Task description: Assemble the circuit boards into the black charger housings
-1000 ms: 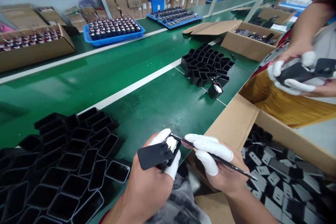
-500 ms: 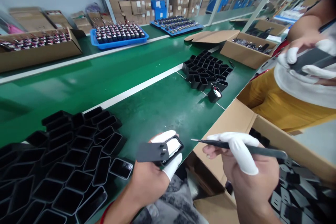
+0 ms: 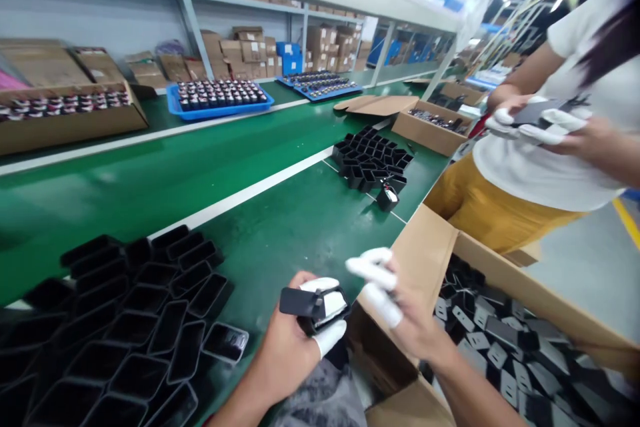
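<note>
My left hand (image 3: 285, 353), with white finger cots, is closed around a small black plastic case (image 3: 311, 327). The case's open end faces up, and a white piece (image 3: 334, 303) sits inside it. A flat black cover (image 3: 296, 301) lies at its left edge, over my fingers. Just to the right, my right hand (image 3: 395, 293) hovers apart from the case, with white-capped fingers stretched out and a gap between thumb and fingers. I see no tweezers in it from this angle.
Many black cases (image 3: 137, 333) stand at the left of the green table; another group (image 3: 373, 153) stands farther off beside a filled case (image 3: 388, 198). A carton (image 3: 565, 287) of black parts is at right. Blue trays (image 3: 220, 110) stand behind. A co-worker (image 3: 530, 167) handles a dark part.
The tweezers that were in my right hand no longer show. My right hand has moved left, nearer the case, with fingers extended. The view has tilted up; my left hand still holds the case.
</note>
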The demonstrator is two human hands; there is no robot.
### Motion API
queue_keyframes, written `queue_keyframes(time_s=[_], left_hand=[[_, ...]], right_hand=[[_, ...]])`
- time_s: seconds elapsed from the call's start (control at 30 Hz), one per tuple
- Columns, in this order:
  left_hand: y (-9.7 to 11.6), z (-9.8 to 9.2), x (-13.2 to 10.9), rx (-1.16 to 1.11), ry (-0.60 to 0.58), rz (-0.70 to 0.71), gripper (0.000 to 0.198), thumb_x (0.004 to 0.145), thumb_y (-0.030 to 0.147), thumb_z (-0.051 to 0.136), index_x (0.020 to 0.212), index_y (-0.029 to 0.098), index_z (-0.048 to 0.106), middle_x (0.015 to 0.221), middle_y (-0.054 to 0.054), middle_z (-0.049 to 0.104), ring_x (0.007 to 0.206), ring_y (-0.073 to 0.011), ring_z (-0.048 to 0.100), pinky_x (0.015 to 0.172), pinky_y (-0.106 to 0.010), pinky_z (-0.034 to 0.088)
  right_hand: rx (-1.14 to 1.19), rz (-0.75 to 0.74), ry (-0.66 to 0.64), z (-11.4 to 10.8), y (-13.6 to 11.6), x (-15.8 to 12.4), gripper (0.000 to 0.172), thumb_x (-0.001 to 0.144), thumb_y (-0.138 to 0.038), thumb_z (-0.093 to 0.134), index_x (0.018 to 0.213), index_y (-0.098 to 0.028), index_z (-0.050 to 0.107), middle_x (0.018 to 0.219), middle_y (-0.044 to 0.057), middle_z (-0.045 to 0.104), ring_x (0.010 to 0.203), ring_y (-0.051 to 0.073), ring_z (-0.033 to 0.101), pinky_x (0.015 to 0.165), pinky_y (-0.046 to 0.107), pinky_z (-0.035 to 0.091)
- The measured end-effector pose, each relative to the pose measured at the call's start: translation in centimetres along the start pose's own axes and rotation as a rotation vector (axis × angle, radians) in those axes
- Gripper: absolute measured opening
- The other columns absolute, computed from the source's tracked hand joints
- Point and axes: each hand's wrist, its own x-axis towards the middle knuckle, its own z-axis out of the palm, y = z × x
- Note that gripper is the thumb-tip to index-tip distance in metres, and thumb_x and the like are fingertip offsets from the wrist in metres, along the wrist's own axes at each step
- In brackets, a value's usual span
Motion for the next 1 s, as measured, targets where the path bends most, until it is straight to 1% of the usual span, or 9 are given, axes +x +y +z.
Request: queue_keyframes(time_s=[0.07,0.17,0.3,0.37,0.5,0.6,0.77,0.93,1.0], left_hand=[[-0.4,0.0,0.2,-0.04,-0.058,-0.028,0.035,0.072,0.02,0.078,0.102,0.019,0.06,0.098,-0.004,0.071,0.093,-0.0211,0.071,0.086,-0.033,0.06],[-1.4,-0.1,0.6,-0.15,-0.01,-0.041,0.047,0.067,0.022,0.081,0.108,0.02,0.058,0.11,-0.006,0.07,0.104,-0.0247,0.069,0.095,-0.039,0.057],[-3.0,-0.8,0.3,-0.206,0.256,-0.05,0.076,0.071,0.023,0.074,0.139,0.022,0.04,0.138,-0.014,0.056,0.122,-0.0262,0.062,0.102,-0.044,0.054],[-3.8,-1.2,-0.6,-0.083,0.332,-0.056,0.071,0.078,0.024,0.067,0.143,0.018,0.038,0.137,-0.017,0.055,0.123,-0.0251,0.06,0.098,-0.041,0.057],[-5.0,-1.8,-3.9,0.301,0.104,0.061,0.047,0.081,0.018,0.062,0.127,0.023,0.059,0.113,-0.008,0.07,0.099,-0.0198,0.07,0.082,-0.028,0.061],[-5.0,-2.4,-6.2,0.425,0.08,0.088,0.03,0.081,0.017,0.063,0.107,0.029,0.071,0.095,-0.002,0.075,0.082,-0.0182,0.07,0.076,-0.025,0.059],[-3.5,-5.3,-8.8,0.894,0.292,0.287,0.028,0.087,0.018,0.06,0.113,0.018,0.071,0.111,-0.012,0.072,0.107,-0.0297,0.063,0.095,-0.042,0.051],[-3.5,-7.3,-9.1,1.329,0.413,0.194,0.012,0.085,0.015,0.061,0.083,0.015,0.073,0.104,-0.014,0.067,0.108,-0.0366,0.053,0.093,-0.057,0.044],[-3.7,-7.2,-8.9,1.334,0.383,0.187,0.014,0.083,0.017,0.064,0.072,0.016,0.071,0.097,-0.013,0.064,0.103,-0.0341,0.053,0.091,-0.055,0.044]], right_hand=[[0.051,-0.028,-0.295,0.9,0.1,0.4,0.039,0.094,-0.036,0.064,0.131,-0.023,0.064,0.117,0.012,0.059,0.102,0.02,0.065,0.087,0.033,0.058],[0.087,0.02,-0.396,2.4,0.2,1.3,0.044,0.093,-0.046,0.065,0.131,-0.024,0.063,0.117,0.011,0.061,0.099,0.018,0.066,0.086,0.03,0.057],[-0.079,0.102,-0.298,3.6,2.6,4.1,0.044,0.091,-0.058,0.06,0.111,-0.02,0.069,0.1,0.008,0.069,0.087,0.018,0.07,0.079,0.029,0.059],[-0.192,0.173,-0.17,4.1,5.1,6.3,0.048,0.09,-0.06,0.059,0.109,-0.016,0.067,0.102,0.011,0.07,0.091,0.022,0.07,0.085,0.035,0.058],[-0.469,0.316,0.109,4.9,10.6,10.4,0.057,0.091,-0.058,0.054,0.113,-0.007,0.064,0.11,0.023,0.064,0.105,0.034,0.063,0.098,0.054,0.048],[-0.6,0.364,0.137,4.7,12.7,11.5,0.058,0.09,-0.057,0.053,0.107,-0.004,0.067,0.1,0.024,0.065,0.095,0.036,0.065,0.089,0.054,0.051],[-0.784,0.305,0.185,4.7,11.4,9.0,0.069,0.093,-0.056,0.048,0.129,0.002,0.055,0.12,0.036,0.056,0.11,0.046,0.061,0.085,0.059,0.051],[-0.802,0.05,-0.181,9.5,9.4,4.5,0.037,0.095,-0.031,0.042,0.123,-0.025,0.065,0.123,0.011,0.067,0.108,0.029,0.068,0.081,0.038,0.06],[-0.81,-0.006,-0.253,11.0,9.6,2.9,0.039,0.093,-0.025,0.041,0.123,-0.022,0.066,0.12,0.014,0.068,0.106,0.031,0.069,0.077,0.041,0.062]])
